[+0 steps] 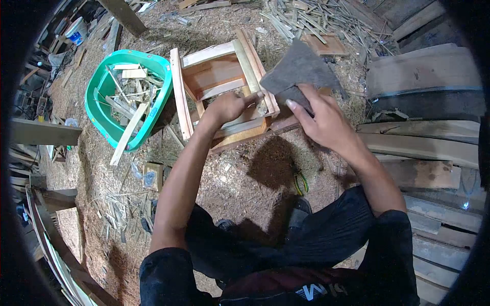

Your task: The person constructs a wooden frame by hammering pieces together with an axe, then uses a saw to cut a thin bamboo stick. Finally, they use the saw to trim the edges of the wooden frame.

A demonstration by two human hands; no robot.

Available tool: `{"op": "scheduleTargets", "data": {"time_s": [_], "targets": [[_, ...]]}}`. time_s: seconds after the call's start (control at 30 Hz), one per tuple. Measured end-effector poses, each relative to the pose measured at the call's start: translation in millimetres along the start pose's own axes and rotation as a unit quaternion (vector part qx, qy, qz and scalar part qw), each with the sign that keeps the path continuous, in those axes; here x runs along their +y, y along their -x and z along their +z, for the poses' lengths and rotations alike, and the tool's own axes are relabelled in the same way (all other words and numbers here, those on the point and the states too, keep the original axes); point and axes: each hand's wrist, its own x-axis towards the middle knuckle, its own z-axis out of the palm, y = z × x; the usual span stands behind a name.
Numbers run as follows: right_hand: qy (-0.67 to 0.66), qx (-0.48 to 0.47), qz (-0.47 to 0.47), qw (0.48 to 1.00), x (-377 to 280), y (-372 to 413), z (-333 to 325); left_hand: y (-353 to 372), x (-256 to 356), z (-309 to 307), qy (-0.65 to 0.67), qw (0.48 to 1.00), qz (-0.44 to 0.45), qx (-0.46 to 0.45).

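Note:
My right hand (326,122) grips a worn, dark grey sheet of sandpaper (298,66), pinched between thumb and fingers, its wide part flaring away from me. In front of me is a small wooden frame (208,54), built of light and reddish pieces like a stool or box. My left hand (229,108) is over its near side, index finger stretched to the right-hand rail and touching it near the corner. The other left fingers are curled and partly hidden, with nothing visible in them. The sandpaper's lower left edge is close to that fingertip.
A green plastic tub (92,120) of wood scraps stands left of the frame. Green-handled pliers (301,183) lie on the sawdust floor by my foot. Stacked boards (418,143) line the right side; thin offcuts (301,20) are heaped at the back. A post (122,15) stands at the back left.

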Motion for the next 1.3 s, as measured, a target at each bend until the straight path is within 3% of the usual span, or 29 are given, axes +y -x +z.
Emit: {"op": "scheduleTargets", "data": {"time_s": [0.03, 0.13, 0.23, 0.33, 0.43, 0.53, 0.63, 0.73, 0.83, 0.93, 0.97, 1.07, 1.13, 1.27, 1.3], "targets": [[-0.005, 0.032, -0.029, 0.999, 0.9, -0.2, -1.1, -2.2, -0.7, 0.0, -0.018, 1.000, 0.003, -0.009], [0.019, -0.114, 0.089, 0.989, 8.5, 5.9, 9.9, -7.8, -8.9, 3.2, -0.071, 0.997, 0.038, -0.003], [0.048, -0.091, 0.029, 0.994, 14.0, 9.3, 15.8, 2.7, 5.2, -1.8, -0.033, 0.999, 0.015, 0.002], [0.056, -0.010, -0.011, 0.998, 1.7, 4.5, 5.9, -7.7, -9.6, 3.9, -0.085, 0.995, 0.058, -0.001], [-0.001, 0.012, -0.051, 0.999, -0.4, 0.3, 1.9, -5.6, -6.5, 3.6, -0.051, 0.999, 0.005, 0.000], [0.032, -0.127, 0.066, 0.989, 7.8, 7.4, 14.7, -14.2, -19.4, 9.0, -0.104, 0.992, 0.074, 0.002], [0.064, -0.085, 0.054, 0.993, 15.3, 13.9, 23.6, -13.8, -19.0, 10.7, -0.077, 0.993, 0.088, 0.009], [0.002, -0.025, 0.067, 0.997, 5.0, 5.6, 12.4, -19.3, -24.3, 14.2, -0.067, 0.995, 0.067, 0.016], [-0.005, 0.056, -0.019, 0.998, -1.0, 1.1, 5.3, -16.5, -24.6, 14.2, -0.079, 0.994, 0.076, 0.021], [0.027, -0.023, -0.019, 0.999, 11.3, 9.1, 19.5, -15.3, -20.2, 10.9, -0.078, 0.994, 0.070, 0.010], [0.122, -0.022, -0.048, 0.991, 24.2, 13.5, 30.8, -13.8, -18.7, 10.9, -0.068, 0.996, 0.057, 0.008], [0.032, -0.153, 0.128, 0.979, -0.9, 1.2, 4.5, -1.0, 1.1, 1.0, -0.027, 1.000, -0.002, 0.001], [0.024, -0.081, 0.132, 0.988, -6.0, -2.8, -2.1, 14.7, 24.3, -14.7, 0.015, 0.997, -0.074, -0.010], [-0.010, 0.013, 0.050, 0.999, 1.9, -2.7, 2.0, 10.3, 17.2, -10.3, 0.029, 0.999, -0.038, 0.005], [0.009, -0.025, 0.049, 0.998, 5.5, 1.6, 7.2, 2.7, 6.5, -2.1, 0.020, 1.000, -0.016, 0.016]]}}
